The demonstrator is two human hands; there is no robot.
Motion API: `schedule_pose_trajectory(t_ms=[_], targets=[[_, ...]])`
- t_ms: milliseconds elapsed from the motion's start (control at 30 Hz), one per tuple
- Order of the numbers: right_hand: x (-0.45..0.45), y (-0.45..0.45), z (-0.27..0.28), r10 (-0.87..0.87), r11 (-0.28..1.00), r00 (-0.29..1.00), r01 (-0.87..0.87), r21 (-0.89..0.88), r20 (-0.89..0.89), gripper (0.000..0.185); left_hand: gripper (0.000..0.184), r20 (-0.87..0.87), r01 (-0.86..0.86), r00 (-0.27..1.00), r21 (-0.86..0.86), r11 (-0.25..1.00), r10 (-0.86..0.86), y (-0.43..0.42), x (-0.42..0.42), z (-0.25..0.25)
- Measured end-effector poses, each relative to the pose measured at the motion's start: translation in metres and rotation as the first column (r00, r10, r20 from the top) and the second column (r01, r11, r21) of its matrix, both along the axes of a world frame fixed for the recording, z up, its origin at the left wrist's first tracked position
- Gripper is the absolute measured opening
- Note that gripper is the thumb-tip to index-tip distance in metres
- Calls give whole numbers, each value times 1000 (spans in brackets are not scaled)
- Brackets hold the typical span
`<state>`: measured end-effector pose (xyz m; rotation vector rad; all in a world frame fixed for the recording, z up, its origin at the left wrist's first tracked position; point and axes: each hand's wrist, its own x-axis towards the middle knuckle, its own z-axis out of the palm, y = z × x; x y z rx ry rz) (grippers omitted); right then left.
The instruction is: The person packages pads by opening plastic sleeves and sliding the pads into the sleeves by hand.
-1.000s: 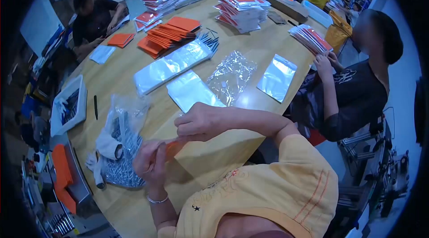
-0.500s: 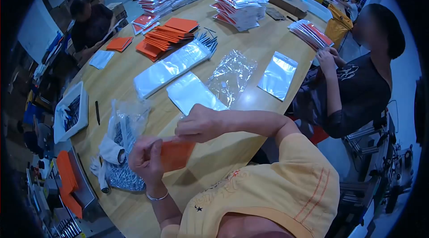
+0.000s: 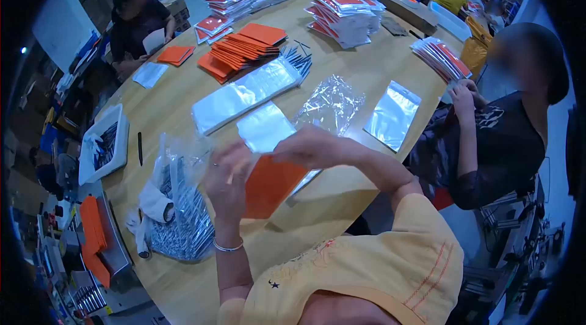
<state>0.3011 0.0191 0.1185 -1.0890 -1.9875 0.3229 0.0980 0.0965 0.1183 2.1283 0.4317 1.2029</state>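
Note:
An orange booklet (image 3: pixel 271 186) hangs between my hands just above the near side of the table. Its upper edge is at my fingers, and a clear plastic bag seems to be around it, though blur hides how it fits. My left hand (image 3: pixel 229 172), smeared by motion, is closed at the booklet's upper left corner. With bent fingers, my right hand (image 3: pixel 311 146) pinches the upper right edge. Just beyond it lie a stack of white sleeves (image 3: pixel 265 126) and a longer stack of clear bags (image 3: pixel 244 96).
Orange booklets (image 3: pixel 244 50) and packed booklets (image 3: pixel 345 13) are piled farther back. To the left are a bag of pens (image 3: pixel 180 221), a work glove (image 3: pixel 155 203) and a white bin (image 3: pixel 116 154). A co-worker (image 3: pixel 488 129) sits close on the right, another (image 3: pixel 137 22) far left.
Both hands have lifted away from my body, my right hand also shifting rightward. More of the orange booklet shows between them. The whole view has shifted slightly.

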Motion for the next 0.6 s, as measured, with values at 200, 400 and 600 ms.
schedule_pose_trajectory(t_ms=[200, 400, 600], targets=[[135, 5, -12, -590, 755, 559, 638, -152, -583, 20, 13, 277, -297, 824, -533, 792, 495, 65, 16, -96], [328, 94, 60, -685, 227, 323, 946, 230, -653, 37, 12, -47, -471, 861, -447, 760, 506, 68, 37, -166], [432, 135, 45, -726, 228, 153, 973, -24, -670, 33, 9, -173, -415, 910, -339, 844, 377, 68, 43, -158]])
